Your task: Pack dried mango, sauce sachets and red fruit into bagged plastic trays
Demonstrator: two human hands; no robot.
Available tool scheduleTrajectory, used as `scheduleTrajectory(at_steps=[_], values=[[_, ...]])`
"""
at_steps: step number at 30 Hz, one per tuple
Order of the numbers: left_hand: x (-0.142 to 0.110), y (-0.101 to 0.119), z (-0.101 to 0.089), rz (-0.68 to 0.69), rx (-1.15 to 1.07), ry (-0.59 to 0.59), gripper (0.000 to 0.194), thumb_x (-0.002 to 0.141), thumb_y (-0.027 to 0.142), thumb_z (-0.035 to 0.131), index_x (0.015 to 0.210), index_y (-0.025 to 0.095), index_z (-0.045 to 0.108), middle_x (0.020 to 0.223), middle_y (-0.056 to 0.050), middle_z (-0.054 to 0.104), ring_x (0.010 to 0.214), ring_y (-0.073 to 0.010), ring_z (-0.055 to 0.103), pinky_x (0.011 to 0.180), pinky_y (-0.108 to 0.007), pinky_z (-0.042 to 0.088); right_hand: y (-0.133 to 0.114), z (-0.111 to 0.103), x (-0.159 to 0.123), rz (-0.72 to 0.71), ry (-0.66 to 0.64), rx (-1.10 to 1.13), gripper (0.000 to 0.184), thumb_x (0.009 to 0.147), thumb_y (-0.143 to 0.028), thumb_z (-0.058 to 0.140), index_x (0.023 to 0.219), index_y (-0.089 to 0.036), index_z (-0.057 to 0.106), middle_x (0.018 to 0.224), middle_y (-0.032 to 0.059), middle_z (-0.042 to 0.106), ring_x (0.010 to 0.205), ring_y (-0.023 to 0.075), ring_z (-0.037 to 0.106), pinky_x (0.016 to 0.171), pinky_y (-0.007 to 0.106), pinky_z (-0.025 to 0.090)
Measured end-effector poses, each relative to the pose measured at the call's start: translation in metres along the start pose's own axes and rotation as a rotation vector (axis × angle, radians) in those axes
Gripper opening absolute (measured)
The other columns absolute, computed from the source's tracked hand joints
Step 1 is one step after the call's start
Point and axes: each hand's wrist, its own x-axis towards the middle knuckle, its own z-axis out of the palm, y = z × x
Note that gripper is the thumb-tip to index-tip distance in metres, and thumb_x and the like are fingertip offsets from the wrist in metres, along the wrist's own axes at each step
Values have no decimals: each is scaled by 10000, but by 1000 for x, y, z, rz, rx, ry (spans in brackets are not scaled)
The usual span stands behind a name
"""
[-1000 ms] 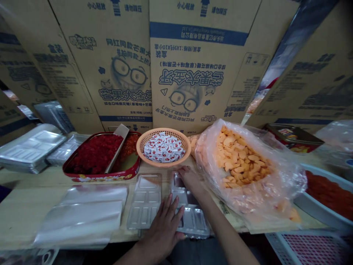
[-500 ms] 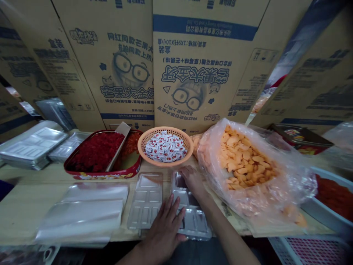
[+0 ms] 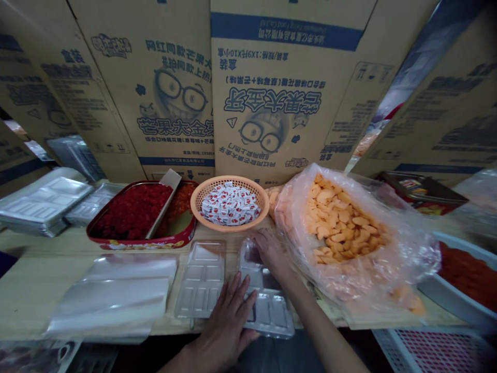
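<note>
Two clear plastic compartment trays lie side by side at the table's front edge. My left hand (image 3: 229, 316), fingers spread, rests across the near left part of the right tray (image 3: 272, 311) and overlaps the edge of the left tray (image 3: 202, 277). My right hand (image 3: 272, 254) reaches over the far end of the right tray, its fingers stretched toward the tray's top corner; I see nothing held in it. Just beyond the trays stands an orange woven-look basket (image 3: 196, 212) of small white-and-red sachets (image 3: 230, 203).
A red tin (image 3: 145, 242) with red pieces and a divider stands left, near stacked trays (image 3: 42, 202) and clear film sheets (image 3: 112, 295). At right are a plastic bag (image 3: 411, 259) of orange slices (image 3: 341, 217) and a tub (image 3: 446, 295). Cardboard boxes (image 3: 341, 103) wall the back.
The whole view has shifted slightly, so things appear a little further left and up. Both hands stay in nearly the same place on the right tray.
</note>
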Motion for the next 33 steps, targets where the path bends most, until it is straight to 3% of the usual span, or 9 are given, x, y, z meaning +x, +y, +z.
scheduleTrajectory(at_steps=[6, 8, 11, 14, 16, 17, 22, 27, 33], values=[[9, 7, -6, -78, -496, 289, 703, 852, 378, 441, 1415, 332, 23, 1519, -67, -6, 1370, -286, 62, 1069, -528, 234, -14, -36, 0, -14, 196, 58, 304, 895, -158, 341, 1056, -163, 599, 938, 90, 614, 940, 190, 523, 804, 323, 443], [24, 11, -10, -234, -818, 421, 741, 834, 435, 450, 1413, 336, -3, 1508, -89, 112, 1335, -274, 241, 1029, -470, 343, -23, -44, 5, -46, 252, 107, 292, 904, -186, 347, 1044, -179, 603, 942, 80, 618, 939, 180, 530, 804, 317, 447], [48, 19, -29, -448, -1332, 362, 773, 770, 429, 558, 1403, 296, 133, 1336, -134, 462, 1146, -278, 514, 870, -414, 489, -20, -52, 11, -74, 318, 177, 239, 883, -247, 431, 1050, -204, 597, 969, 61, 620, 927, 171, 536, 814, 310, 441], [58, 24, -52, -644, -1630, 291, 636, 711, 287, 657, 1279, 226, 376, 1133, -126, 623, 1027, -279, 593, 811, -389, 507, 21, -60, 9, 173, 441, 148, 248, 886, -261, 400, 1038, -185, 580, 968, 67, 597, 923, 180, 522, 810, 316, 425], [58, 22, -61, -700, -1723, 313, 550, 685, 230, 681, 1185, 206, 455, 1112, -121, 635, 1017, -282, 598, 817, -392, 500, 67, -63, 3, 520, 430, 11, 292, 883, -177, 319, 1046, -130, 557, 977, 101, 568, 905, 183, 511, 781, 305, 418], [56, 20, -64, -715, -1751, 324, 523, 674, 214, 689, 1152, 202, 477, 1111, -120, 637, 1021, -286, 597, 822, -398, 497, 91, -64, -1, 702, 296, -110, 319, 858, -129, 313, 1082, -119, 540, 1038, 114, 550, 944, 184, 501, 797, 295, 406], [54, 12, -62, -803, -1769, 350, 545, 617, 169, 723, 1114, 180, 497, 1111, -139, 635, 1017, -317, 594, 810, -409, 500, 163, -51, -15, 767, 26, -162, 299, 706, -24, 454, 941, -100, 622, 936, 115, 606, 900, 198, 529, 759, 260, 386], [63, 15, -64, -776, -1792, 313, 740, 636, 152, 701, 1290, 223, 363, 1189, -150, 587, 1045, -323, 578, 811, -418, 489, 165, -41, -14, 811, -58, -221, 155, 744, -116, 504, 844, -117, 622, 937, 127, 611, 928, 214, 525, 755, 282, 377], [75, 17, -60, -730, -1839, 231, 793, 683, 145, 665, 1358, 267, 267, 1248, -149, 539, 1066, -295, 570, 873, -426, 451, 133, -80, -12, 941, 84, -183, 332, 841, -349, 402, 990, -94, 553, 873, 110, 613, 780, 183, 567, 638, 262, 400]])
